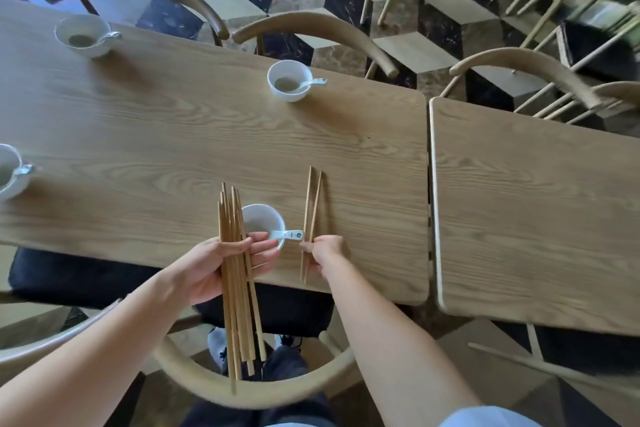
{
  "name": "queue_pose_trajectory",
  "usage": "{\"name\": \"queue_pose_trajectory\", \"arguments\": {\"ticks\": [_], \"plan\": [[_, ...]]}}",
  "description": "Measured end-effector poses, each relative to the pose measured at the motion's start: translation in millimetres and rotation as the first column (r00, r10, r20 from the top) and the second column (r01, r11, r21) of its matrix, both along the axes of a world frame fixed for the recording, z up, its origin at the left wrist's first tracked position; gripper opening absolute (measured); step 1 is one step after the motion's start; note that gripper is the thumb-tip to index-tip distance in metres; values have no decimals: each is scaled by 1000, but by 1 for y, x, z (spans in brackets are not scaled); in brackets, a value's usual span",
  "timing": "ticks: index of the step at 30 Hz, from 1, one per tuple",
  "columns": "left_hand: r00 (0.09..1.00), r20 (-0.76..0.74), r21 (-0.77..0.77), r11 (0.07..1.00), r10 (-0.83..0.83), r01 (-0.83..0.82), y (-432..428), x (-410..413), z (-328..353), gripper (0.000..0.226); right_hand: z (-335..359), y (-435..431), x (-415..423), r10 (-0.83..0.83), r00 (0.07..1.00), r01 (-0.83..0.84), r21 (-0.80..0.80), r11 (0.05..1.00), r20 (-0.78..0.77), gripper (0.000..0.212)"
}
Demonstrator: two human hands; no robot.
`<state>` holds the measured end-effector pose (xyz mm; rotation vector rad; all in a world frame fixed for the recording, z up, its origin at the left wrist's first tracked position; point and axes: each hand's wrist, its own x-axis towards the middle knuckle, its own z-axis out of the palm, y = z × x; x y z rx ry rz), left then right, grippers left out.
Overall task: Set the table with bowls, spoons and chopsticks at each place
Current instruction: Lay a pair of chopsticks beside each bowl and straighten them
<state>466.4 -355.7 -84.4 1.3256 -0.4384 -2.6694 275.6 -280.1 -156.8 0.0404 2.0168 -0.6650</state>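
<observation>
My left hand grips a bundle of several wooden chopsticks just left of the nearest white bowl, which holds a white spoon. On the wooden table, a pair of chopsticks lies to the right of that bowl. My right hand pinches this pair near its lower end. A second white bowl with a spoon sits at the far edge. A third bowl with a spoon stands at the far left. The fourth bowl is cut off by the left border.
A second wooden table butts against the right end. Curved-back wooden chairs stand along the far side, and one chair is right below me. More chairs crowd the upper right over a chequered floor.
</observation>
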Motion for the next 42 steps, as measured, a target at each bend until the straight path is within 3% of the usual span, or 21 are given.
{"name": "queue_pose_trajectory", "arguments": {"ticks": [3,7,10,13,17,24,30,39,42], "plan": [[1000,14,3,1000,-24,24,-1,5,1,36,-6,-3,1,19,996,-19,2,1000,-90,27],[999,36,0,1000,-21,21,-4,10,4,36,-12,-7,17,146,952,-142,37,989,-269,36],[999,48,-3,1000,-13,13,-6,13,5,36,-16,-9,27,250,909,-251,41,967,-334,32],[998,53,-8,1000,-17,17,-7,15,7,36,-21,-10,35,367,883,-370,48,928,-294,56],[998,62,-27,999,-17,19,-8,16,10,35,-20,-8,45,489,787,-478,129,869,-376,56],[997,78,-25,1000,-5,7,-10,22,8,35,-25,-3,62,495,747,-477,160,864,-444,80],[996,90,-22,1000,4,-2,-7,28,8,34,-26,4,70,360,850,-368,58,928,-384,54],[994,109,-20,999,29,-27,-3,32,6,35,-20,34,46,338,820,-325,111,939,-462,15],[993,117,-16,999,35,-33,-1,34,5,35,-9,32,41,211,829,-233,22,972,-518,9]]}}
